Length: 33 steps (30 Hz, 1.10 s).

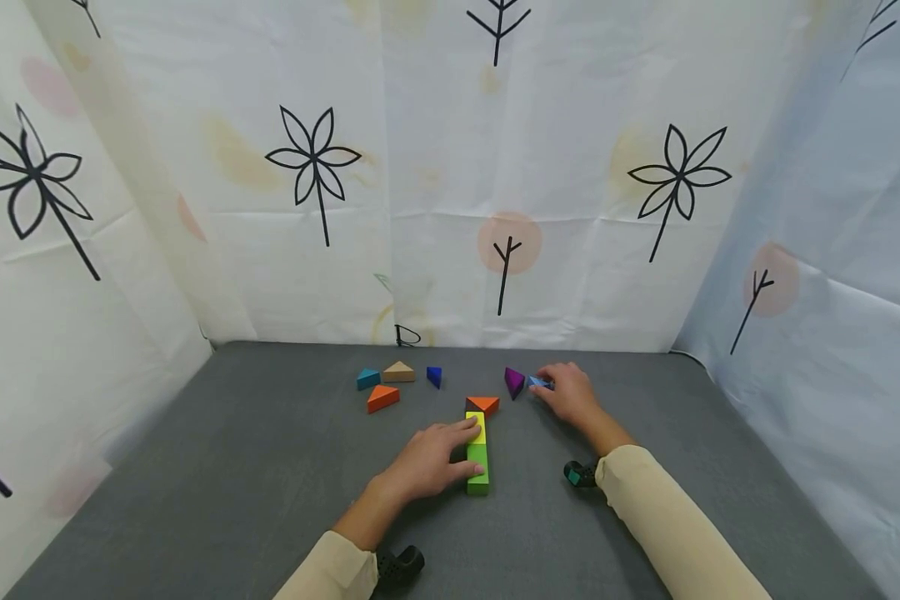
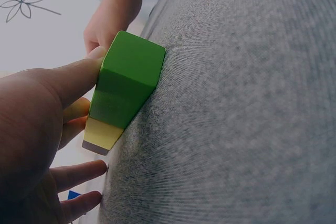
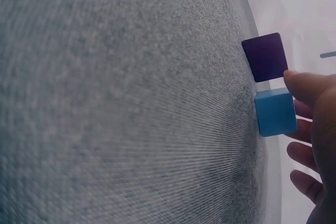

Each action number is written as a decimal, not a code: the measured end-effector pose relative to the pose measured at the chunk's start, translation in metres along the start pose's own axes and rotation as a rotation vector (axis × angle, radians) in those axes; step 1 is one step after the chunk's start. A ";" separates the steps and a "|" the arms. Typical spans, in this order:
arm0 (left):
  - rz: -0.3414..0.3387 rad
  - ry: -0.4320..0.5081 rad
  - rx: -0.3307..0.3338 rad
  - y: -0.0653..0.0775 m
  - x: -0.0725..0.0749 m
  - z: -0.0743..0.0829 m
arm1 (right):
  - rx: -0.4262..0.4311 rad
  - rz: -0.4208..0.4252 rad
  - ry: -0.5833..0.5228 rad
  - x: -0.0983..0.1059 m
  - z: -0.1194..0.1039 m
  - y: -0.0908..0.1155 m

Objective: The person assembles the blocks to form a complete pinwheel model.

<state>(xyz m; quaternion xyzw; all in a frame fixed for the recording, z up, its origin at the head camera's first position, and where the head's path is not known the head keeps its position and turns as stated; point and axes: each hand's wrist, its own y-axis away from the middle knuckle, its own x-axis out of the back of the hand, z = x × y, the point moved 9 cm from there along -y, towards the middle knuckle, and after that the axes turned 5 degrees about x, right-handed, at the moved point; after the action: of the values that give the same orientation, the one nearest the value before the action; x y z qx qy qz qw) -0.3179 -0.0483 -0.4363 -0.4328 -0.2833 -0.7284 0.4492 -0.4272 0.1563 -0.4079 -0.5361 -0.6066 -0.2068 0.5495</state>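
In the head view my left hand (image 1: 433,460) rests across a row of a yellow block (image 1: 476,430) and a green block (image 1: 477,468). Its thumb lies on the green one, and its fingers reach the yellow one fairly straight. An orange triangular block (image 1: 486,404) and a dark block (image 1: 474,406) meet the far end of the row. My right hand (image 1: 570,396) pinches a light blue triangular block (image 3: 276,113) at the table surface, fingers curled behind it. Right beside that stands a purple triangular block (image 1: 514,382), close to the thumb tip in the right wrist view.
At the back left of the grey table (image 1: 270,467) are a teal triangular block (image 1: 368,379), a tan one (image 1: 399,372) and another orange one (image 1: 383,398). A dark blue block (image 1: 434,377) stands nearer the middle. Patterned white cloth (image 1: 435,183) walls the back and sides.
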 end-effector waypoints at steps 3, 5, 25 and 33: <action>-0.001 -0.001 0.000 0.000 0.000 0.000 | -0.004 -0.012 0.023 0.000 0.002 -0.001; -0.001 -0.002 0.001 0.000 -0.001 0.000 | -0.008 -0.019 0.025 0.000 0.002 -0.001; 0.002 0.009 -0.008 0.001 0.000 -0.001 | 0.043 0.002 -0.027 0.022 -0.015 -0.023; 0.003 0.010 -0.011 0.000 0.000 -0.001 | 0.057 -0.036 -0.081 0.016 -0.033 -0.033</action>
<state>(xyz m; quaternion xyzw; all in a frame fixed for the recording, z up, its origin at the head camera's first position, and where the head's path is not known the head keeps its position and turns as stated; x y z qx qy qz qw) -0.3185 -0.0487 -0.4364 -0.4321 -0.2762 -0.7315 0.4493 -0.4383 0.1243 -0.3721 -0.5172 -0.6435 -0.1770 0.5358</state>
